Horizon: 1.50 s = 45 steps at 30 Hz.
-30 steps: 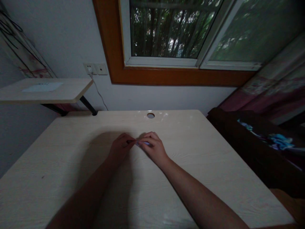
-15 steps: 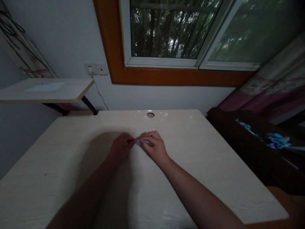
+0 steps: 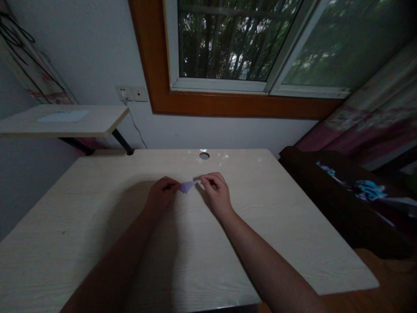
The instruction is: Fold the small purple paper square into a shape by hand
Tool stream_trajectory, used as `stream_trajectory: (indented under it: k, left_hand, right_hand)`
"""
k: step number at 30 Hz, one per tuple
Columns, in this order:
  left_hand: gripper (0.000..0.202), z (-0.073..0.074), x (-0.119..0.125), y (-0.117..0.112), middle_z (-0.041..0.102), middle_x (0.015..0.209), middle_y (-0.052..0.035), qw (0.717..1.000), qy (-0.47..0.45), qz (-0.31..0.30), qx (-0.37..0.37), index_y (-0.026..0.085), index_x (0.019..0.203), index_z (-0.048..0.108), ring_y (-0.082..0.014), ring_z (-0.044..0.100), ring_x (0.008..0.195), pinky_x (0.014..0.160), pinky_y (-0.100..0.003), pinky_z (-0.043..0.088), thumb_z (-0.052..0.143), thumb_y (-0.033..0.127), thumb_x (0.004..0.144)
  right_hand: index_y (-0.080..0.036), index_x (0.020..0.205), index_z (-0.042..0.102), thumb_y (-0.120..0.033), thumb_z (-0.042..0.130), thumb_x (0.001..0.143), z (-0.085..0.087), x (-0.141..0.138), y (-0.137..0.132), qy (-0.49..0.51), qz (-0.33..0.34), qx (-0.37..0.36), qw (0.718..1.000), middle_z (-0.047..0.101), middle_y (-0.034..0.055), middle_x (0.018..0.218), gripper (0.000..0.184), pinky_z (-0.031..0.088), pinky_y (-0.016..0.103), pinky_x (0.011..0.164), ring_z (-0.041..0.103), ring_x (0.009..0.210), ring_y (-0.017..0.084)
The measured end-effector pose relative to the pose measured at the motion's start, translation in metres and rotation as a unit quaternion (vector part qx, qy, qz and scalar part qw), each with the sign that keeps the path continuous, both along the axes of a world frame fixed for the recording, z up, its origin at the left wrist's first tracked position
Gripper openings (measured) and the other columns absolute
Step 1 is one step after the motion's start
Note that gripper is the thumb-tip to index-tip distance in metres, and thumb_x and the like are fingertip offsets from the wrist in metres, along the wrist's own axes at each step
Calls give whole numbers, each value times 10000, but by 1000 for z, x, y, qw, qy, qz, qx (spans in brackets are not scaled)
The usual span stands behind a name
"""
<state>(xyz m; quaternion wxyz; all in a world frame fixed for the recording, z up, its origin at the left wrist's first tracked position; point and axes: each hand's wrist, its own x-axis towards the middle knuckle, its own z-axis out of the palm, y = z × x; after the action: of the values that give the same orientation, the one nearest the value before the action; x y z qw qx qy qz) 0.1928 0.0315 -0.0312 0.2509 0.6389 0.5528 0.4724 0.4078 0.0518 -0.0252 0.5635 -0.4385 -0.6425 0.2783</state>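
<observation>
Both my hands rest near the middle of a pale wooden desk (image 3: pixel 97 208). Between them is a small folded piece of purple paper (image 3: pixel 187 186), stretched out just above the desk top. My left hand (image 3: pixel 161 195) pinches its left end with the fingers curled in. My right hand (image 3: pixel 215 193) pinches its right tip between thumb and fingers. The ends of the paper are hidden inside the fingers.
A round cable hole (image 3: pixel 204 155) sits at the desk's far edge, below a window (image 3: pixel 228 43). A smaller raised table (image 3: pixel 65 121) stands at the back left under a wall socket (image 3: pixel 130 93). A dark bed frame (image 3: pixel 325 195) with bedding runs along the right.
My hands have drawn slightly apart, and the purple paper now shows between them as a small triangle. The camera has tipped a little, so the desk's near right corner shows.
</observation>
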Motion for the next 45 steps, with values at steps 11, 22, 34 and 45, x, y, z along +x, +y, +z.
stream_trajectory:
  k: [11,22,34,45]
  left_hand:
    - [172,2,4,-4,666,737,-4,1000,2,-27,-16,191,758,697,-134,593,677,636,-233,464,656,351,807]
    - [237,2,-4,1,645,753,-15,998,-60,14,-22,176,805,689,-138,591,708,694,-257,477,616,397,847]
    - [157,-4,8,2,657,868,-31,995,18,-93,28,201,899,706,-149,632,786,715,-263,515,648,341,861]
    - [121,-10,9,1,656,851,-52,967,177,-80,164,185,884,684,-169,601,824,788,-311,502,593,260,909]
  right_hand:
    - [-234,838,727,-320,616,878,-7,-5,-5,-55,99,-14,993,671,42,818,146,455,316,734,602,798,191]
    - [-211,850,697,-386,624,873,-20,0,5,40,60,-74,995,635,27,831,191,454,293,749,591,800,177]
    - [-219,814,682,-310,605,896,-14,-6,4,-50,105,7,993,636,23,788,145,449,291,689,586,757,168]
    - [-243,913,683,-215,625,885,-5,-13,-3,-163,105,144,970,691,36,888,70,451,372,815,598,873,195]
